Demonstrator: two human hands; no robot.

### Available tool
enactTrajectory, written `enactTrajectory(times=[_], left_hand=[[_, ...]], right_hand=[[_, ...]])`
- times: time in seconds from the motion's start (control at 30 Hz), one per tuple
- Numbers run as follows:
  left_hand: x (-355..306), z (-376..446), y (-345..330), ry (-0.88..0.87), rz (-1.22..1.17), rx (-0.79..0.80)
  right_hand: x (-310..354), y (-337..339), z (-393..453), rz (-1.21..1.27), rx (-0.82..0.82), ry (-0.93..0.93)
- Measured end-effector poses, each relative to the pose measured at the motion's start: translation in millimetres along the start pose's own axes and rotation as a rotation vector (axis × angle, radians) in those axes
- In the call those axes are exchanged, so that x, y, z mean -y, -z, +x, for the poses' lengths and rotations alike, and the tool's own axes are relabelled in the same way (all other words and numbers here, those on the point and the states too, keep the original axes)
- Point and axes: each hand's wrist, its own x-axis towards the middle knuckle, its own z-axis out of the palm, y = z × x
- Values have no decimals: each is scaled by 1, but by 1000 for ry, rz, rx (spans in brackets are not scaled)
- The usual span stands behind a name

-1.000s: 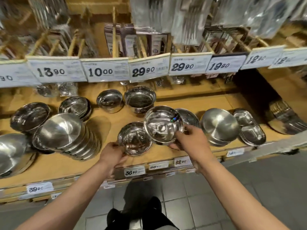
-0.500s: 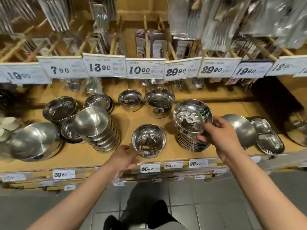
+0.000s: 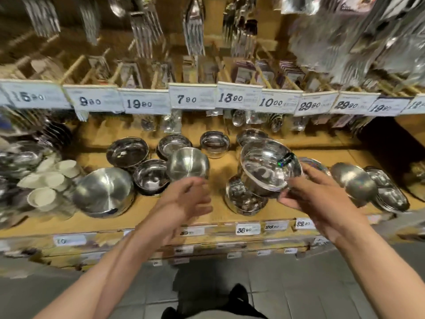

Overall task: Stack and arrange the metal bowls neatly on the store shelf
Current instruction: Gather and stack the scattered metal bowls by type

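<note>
My right hand (image 3: 315, 196) grips a shiny metal bowl (image 3: 269, 166) by its near rim and holds it tilted above the wooden shelf (image 3: 220, 164). Just below it a deeper metal bowl (image 3: 243, 201) stands on the shelf. My left hand (image 3: 186, 199) reaches forward with blurred, loosely extended fingers at the lower edge of a tilted stack of upturned bowls (image 3: 188, 164) and holds nothing. More single bowls (image 3: 127, 151) stand further back.
A large upturned bowl (image 3: 103, 189) and white cups (image 3: 53, 180) lie at the left. An upturned bowl (image 3: 354, 180) and divided trays (image 3: 388, 194) lie at the right. Price tags (image 3: 190, 99) line the upper rail, and packed cutlery (image 3: 193, 31) hangs overhead.
The view swung left. My right hand carried its bowl from over the plate stack to above the deeper bowl. My left hand left that deeper bowl and reached to the tilted stack.
</note>
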Motion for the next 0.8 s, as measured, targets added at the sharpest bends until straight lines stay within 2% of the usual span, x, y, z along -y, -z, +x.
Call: enactTrajectory(times=[0.17, 0.33, 0.47, 0.63, 0.8], left_hand=[[-15, -13, 27, -9, -172, 22], [-8, -26, 68, 14, -58, 29], [-2, -37, 98, 46, -109, 5], [11, -51, 131, 5, -159, -3], [25, -61, 153, 1, -137, -180]], right_hand=[[-16, -62, -23, -33, 72, 5], [-38, -111, -35, -72, 135, -28], [-49, -138, -39, -103, 197, -48], [-60, -166, -38, -154, 262, -80], [-68, -188, -29, -246, 302, -131]])
